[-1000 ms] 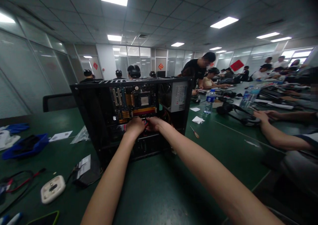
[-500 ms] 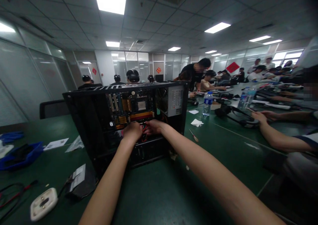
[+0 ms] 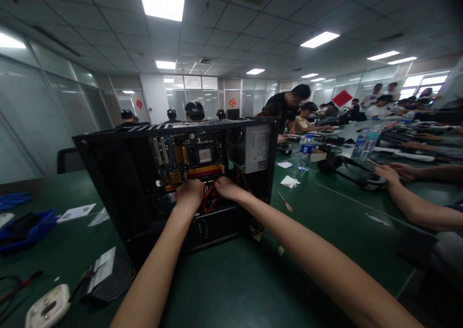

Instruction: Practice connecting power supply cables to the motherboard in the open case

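A black computer case (image 3: pixel 173 126) stands on the green table with its open side facing me. Inside are a motherboard (image 3: pixel 204 156) with orange and yellow slots and a silver power supply (image 3: pixel 258 149) at the upper right. Both my hands reach into the lower part. My left hand (image 3: pixel 190 194) is closed near the board's lower edge; its fingertips are hidden. Close beside it, my right hand (image 3: pixel 227 188) is closed at the upper end of a bundle of red and dark wires (image 3: pixel 208 203). These wires curve down between the two hands.
To the right lie a screwdriver (image 3: pixel 285 202), crumpled tissue (image 3: pixel 290 182), a water bottle (image 3: pixel 306 153) and a black headset (image 3: pixel 347 171). A co-worker's arm (image 3: pixel 415 198) is beyond. On the left are a blue tray (image 3: pixel 39 231), a dark box-like part (image 3: pixel 106 275) and a white plate-like piece (image 3: pixel 48 306).
My hands have drawn slightly apart, and more red wire shows between them. The case's left side looks nearer to me. The view has shifted a little.
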Demonstrator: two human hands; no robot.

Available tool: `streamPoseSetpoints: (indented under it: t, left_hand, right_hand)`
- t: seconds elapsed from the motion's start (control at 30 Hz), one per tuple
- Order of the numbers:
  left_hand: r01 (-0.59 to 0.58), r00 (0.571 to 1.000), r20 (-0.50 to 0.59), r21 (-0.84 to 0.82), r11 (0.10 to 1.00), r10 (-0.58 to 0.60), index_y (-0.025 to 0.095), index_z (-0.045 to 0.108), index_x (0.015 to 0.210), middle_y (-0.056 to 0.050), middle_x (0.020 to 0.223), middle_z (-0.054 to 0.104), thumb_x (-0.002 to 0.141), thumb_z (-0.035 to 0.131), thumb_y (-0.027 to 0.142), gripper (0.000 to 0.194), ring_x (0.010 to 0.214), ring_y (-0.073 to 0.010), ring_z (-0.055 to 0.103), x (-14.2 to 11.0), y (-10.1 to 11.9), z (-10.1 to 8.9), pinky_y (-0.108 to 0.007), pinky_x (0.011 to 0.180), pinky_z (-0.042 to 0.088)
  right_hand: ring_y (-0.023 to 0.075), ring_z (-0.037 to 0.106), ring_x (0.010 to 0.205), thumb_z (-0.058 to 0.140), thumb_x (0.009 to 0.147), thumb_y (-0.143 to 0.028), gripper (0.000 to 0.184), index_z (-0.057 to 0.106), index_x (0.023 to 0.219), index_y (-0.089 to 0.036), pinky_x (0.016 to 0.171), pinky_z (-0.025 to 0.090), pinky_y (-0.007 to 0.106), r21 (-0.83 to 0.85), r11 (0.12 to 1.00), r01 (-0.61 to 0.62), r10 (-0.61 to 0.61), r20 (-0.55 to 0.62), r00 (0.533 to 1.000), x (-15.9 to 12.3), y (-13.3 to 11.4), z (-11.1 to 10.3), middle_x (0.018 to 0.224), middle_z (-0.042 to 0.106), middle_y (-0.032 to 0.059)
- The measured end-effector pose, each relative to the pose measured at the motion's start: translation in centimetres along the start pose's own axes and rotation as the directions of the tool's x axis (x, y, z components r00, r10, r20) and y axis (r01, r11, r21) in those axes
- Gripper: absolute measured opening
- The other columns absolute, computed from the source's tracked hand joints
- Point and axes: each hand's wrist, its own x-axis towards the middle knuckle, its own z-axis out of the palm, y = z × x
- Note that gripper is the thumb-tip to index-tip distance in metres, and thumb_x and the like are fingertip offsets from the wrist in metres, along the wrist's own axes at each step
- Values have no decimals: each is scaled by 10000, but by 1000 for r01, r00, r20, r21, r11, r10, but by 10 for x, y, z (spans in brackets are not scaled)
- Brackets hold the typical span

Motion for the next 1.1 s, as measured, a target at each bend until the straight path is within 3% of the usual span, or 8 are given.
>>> streamPoseSetpoints:
  t: [0.17,0.27,0.37,0.6,1.1]
  left_hand:
    - [-2,1000,-25,-4,1000,2,114,758,1046,-220,1014,745,985,376,344,450,985,-359,718,2,-1,4,-419,792,556]
    - [-32,999,-19,-4,999,32,117,758,1027,-213,1010,749,983,366,314,441,965,-354,724,3,-3,7,-414,777,562]
    - [-28,1000,-10,8,1000,29,109,758,1030,-217,1005,749,981,377,307,432,957,-357,726,4,-3,7,-411,767,566]
    - [-27,999,-19,26,999,28,111,762,1028,-220,1010,746,986,382,312,431,960,-348,725,0,2,3,-402,770,568]
    - [-28,999,-22,19,999,28,128,731,1021,-211,1019,740,1000,347,296,420,944,-333,726,1,2,8,-379,774,546]
  right_hand:
    - [222,704,954,504,939,-136,233,732,969,-100,794,475,244,-288,951,112,-131,-47,990,-14,-4,-5,1026,742,179]
    - [246,697,1015,498,944,-140,259,735,1043,-100,816,468,260,-485,868,106,-159,-69,985,-17,-10,-5,1087,728,207]
    - [257,693,1043,494,936,-127,280,724,1093,-103,809,470,265,-564,820,94,-156,-62,986,-16,-12,-4,1119,718,217]
    - [293,711,1007,487,883,-94,308,721,1081,-114,747,501,297,-640,765,79,-176,-88,980,-17,-13,-4,1097,727,201]
    - [323,708,1009,469,914,-116,303,715,1091,-101,783,519,340,-612,785,96,-174,-69,982,-19,-16,-8,1095,720,223]
